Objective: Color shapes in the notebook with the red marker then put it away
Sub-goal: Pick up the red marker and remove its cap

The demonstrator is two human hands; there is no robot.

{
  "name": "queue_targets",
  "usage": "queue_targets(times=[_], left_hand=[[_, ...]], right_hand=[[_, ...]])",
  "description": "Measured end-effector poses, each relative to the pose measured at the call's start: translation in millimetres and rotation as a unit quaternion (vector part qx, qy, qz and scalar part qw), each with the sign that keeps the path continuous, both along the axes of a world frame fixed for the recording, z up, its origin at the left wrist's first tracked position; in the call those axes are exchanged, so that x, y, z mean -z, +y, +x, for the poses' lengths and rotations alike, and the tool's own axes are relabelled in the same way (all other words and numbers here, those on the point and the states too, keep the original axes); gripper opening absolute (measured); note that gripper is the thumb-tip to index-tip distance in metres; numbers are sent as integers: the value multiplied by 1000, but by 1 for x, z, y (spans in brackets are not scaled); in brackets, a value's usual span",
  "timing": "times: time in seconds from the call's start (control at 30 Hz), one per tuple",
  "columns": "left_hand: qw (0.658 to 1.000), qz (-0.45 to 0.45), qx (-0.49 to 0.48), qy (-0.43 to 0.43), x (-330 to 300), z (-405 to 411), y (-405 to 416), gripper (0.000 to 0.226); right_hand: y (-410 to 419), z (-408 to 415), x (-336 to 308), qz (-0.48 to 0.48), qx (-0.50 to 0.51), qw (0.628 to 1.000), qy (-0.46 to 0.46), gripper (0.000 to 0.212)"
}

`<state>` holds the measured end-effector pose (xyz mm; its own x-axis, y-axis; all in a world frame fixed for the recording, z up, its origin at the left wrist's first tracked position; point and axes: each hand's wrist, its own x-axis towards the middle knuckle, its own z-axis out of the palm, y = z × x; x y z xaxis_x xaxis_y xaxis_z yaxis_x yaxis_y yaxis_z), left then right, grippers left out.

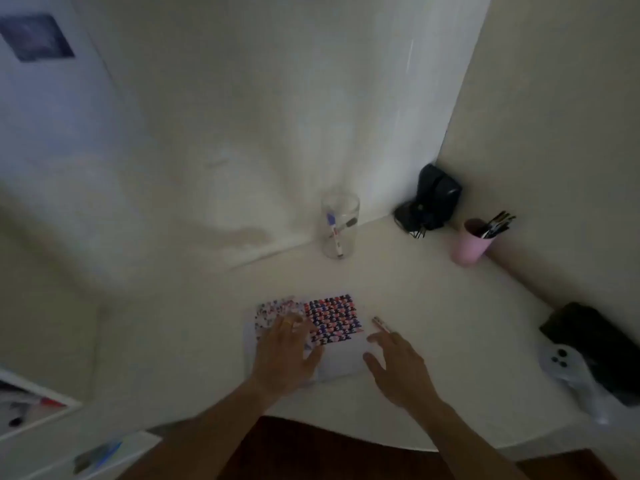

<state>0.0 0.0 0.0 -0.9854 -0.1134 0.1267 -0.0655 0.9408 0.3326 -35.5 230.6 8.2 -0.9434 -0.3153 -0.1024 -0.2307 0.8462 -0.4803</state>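
Surface (433,306): pale, smooth, matt. Notebook (332,362): matt paper, printed pattern partly coloured. Jar (340,230): clear, glossy, glass or plastic undetermined. Cup (469,245): pink, matt, appeared plastic. Controller (562,365): white plastic, slight sheen. Case (599,344) beside it: black, matt. Frame blurred; finer texture was not discernible

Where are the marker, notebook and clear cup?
marker (382,324), head view, middle of its barrel.
notebook (332,318), head view, patterned right page.
clear cup (340,216), head view, its wall.
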Motion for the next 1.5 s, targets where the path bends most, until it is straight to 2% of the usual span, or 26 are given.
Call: queue_targets(times=[0.13,0.27,0.47,0.67,1.0,1.3,1.4,1.5], left_hand=[[999,-20,-13,22,39,-8,6,49],[996,-66,-28,55,73,-4,10,53],[989,-66,-40,125,95,6,16,50],[985,-73,-46,152,106,7,16,50],[986,-79,-46,139,98,19,20,53],[984,-84,-46,153,99,14,19,50],[982,-90,-42,160,104,10,16,51],[982,-86,-35,166,108,6,12,51]], right_hand=[[3,-9,45,25,-10,999,33,38],[9,-10,88,23,-22,986,161,35],[7,-1,106,-5,-13,966,258,35],[8,4,110,-2,-15,967,254,41],[7,15,105,12,7,960,281,27],[2,15,102,19,9,954,299,26],[3,7,104,4,49,933,355,28],[8,2,107,36,129,914,382,35]])
